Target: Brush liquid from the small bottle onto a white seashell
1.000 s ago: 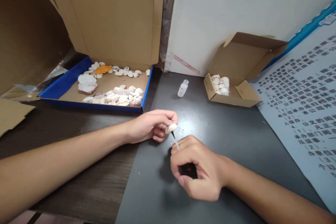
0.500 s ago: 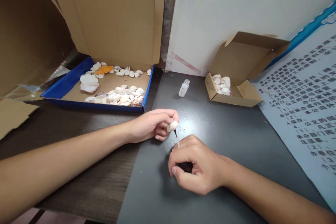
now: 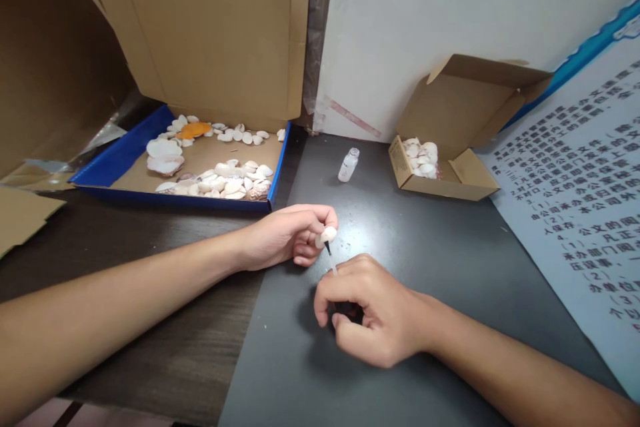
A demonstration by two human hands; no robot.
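Note:
Between the thumb and fingers of my left hand (image 3: pixel 287 237) is a small white seashell (image 3: pixel 327 235), held above the grey mat. My right hand (image 3: pixel 373 310) is closed around a small brush (image 3: pixel 333 266) with a pale, clear stem and dark bristles. The bristles touch the shell's lower side. The brush's handle end is mostly hidden inside my right hand, where something dark shows. Beyond both hands, a small uncapped clear bottle (image 3: pixel 349 165) with whitish contents stands upright on the mat.
At the left, an open blue-sided cardboard box (image 3: pixel 175 199) holds many white shells and an orange one (image 3: pixel 193 130). A smaller open cardboard box (image 3: pixel 450 185) with shells stands back right. A printed sheet (image 3: pixel 590 213) lies at the right. The grey mat (image 3: pixel 280 353) covers the table's right part.
The brush tip has shifted slightly left along the shell, and my right hand has moved a little left with it. The whole view has also shifted slightly.

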